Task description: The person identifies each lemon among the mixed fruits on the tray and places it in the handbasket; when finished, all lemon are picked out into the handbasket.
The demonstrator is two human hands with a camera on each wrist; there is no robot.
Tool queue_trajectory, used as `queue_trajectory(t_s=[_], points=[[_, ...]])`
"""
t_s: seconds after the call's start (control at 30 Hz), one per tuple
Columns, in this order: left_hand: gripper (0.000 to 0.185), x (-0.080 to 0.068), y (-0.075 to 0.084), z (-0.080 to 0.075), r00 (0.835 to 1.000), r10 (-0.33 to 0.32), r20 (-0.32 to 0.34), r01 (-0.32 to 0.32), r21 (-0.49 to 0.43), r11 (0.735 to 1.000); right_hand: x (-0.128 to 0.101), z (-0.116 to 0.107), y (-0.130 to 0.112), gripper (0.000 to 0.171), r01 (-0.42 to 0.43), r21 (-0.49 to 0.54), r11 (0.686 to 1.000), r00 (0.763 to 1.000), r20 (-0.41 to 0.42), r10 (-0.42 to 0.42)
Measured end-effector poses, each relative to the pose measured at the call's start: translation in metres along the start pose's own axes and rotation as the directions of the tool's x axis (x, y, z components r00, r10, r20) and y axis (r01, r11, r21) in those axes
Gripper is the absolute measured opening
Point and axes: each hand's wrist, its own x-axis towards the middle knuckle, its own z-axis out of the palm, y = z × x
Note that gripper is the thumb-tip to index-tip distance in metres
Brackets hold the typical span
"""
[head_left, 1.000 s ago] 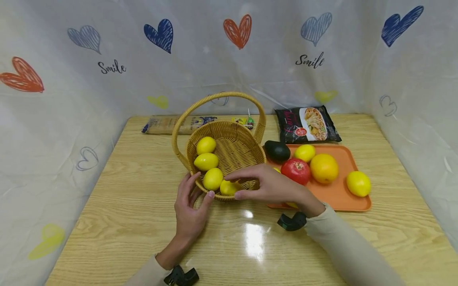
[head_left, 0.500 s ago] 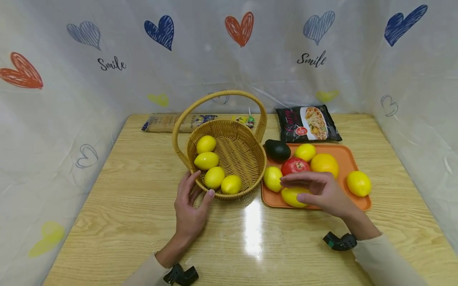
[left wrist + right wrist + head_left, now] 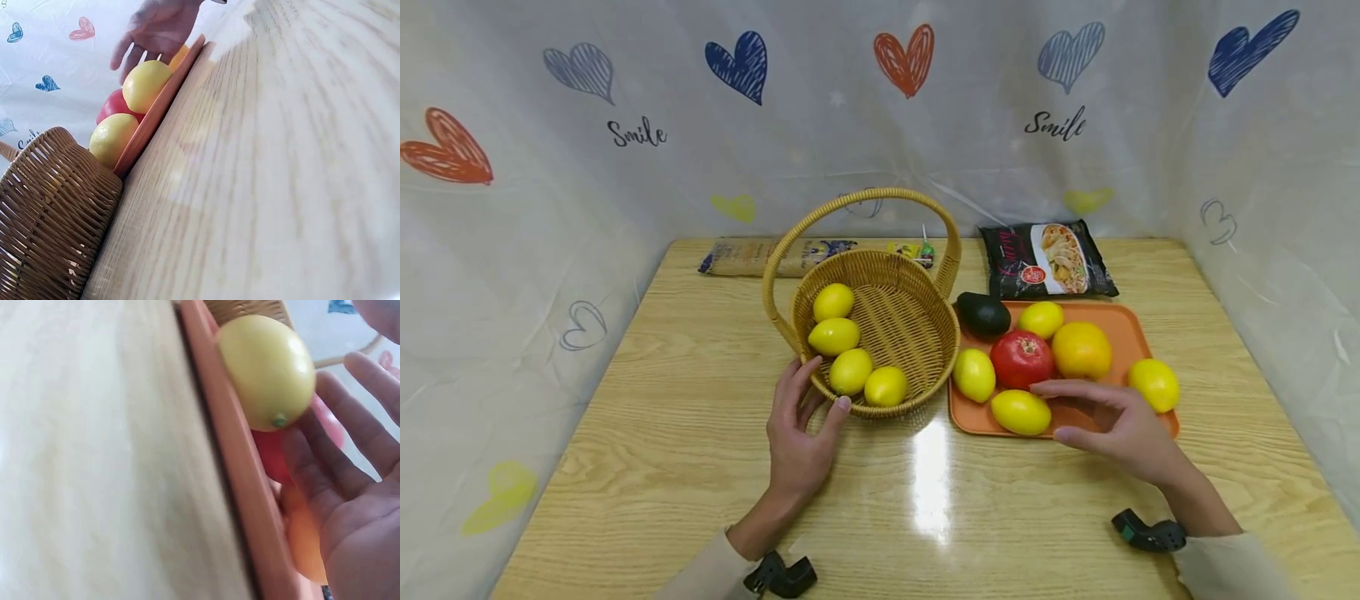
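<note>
Since the lemon (image 3: 1021, 412) lies near the tray's (image 3: 1123, 329) front edge, the right hand (image 3: 1120, 429) would best pinch it across its middle, with the left hand (image 3: 797, 446) steadying the basket (image 3: 901, 321). Half a second ago the right hand hung over that lemon; now, empty and loosely spread, it is beside its right end. The left's parted fingers rest against the basket's rim.

Yellow lemons (image 3: 1021, 412), red pomegranate (image 3: 1022, 359), orange tray (image 3: 1124, 331), golden-brown woven basket (image 3: 902, 325)
</note>
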Motion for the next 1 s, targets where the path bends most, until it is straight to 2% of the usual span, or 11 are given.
queue_trajectory(t_s=[0.1,0.2,0.3,0.57,0.7,0.83,1.0], points=[[0.062,0.0,-0.001,0.0,1.0,0.003,0.003,-0.003,-0.003,1.0,0.0,0.009,0.002,0.056,-0.014,-0.148,0.989,0.999,-0.036,0.008],[0.062,0.0,-0.002,0.0,1.0,0.004,0.004,-0.004,-0.003,1.0,0.0,0.017,0.004,0.057,-0.039,-0.288,0.957,0.997,-0.07,0.019],[0.062,0.0,-0.001,0.0,1.0,0.004,0.005,-0.004,-0.004,1.0,0.002,0.023,0.006,0.058,-0.032,-0.343,0.939,0.996,-0.088,0.002],[0.062,0.0,-0.001,0.0,1.0,-0.001,0.005,0.001,-0.008,1.0,0.005,0.034,0.009,0.061,0.0,-0.382,0.924,0.993,-0.11,-0.045],[0.062,0.0,0.0,0.0,1.0,-0.001,0.006,0.001,-0.008,1.0,0.01,0.028,-0.004,0.059,0.007,-0.316,0.949,0.997,-0.074,-0.032],[0.062,-0.001,0.0,0.0,1.0,-0.001,0.002,0.001,-0.004,1.0,0.03,0.02,-0.028,0.061,0.045,-0.221,0.974,0.999,-0.006,-0.047],[0.062,-0.001,0.0,-0.001,1.0,0.004,0.005,-0.004,-0.001,1.0,0.067,0.019,-0.058,0.062,0.14,-0.22,0.965,0.989,0.085,-0.124]])
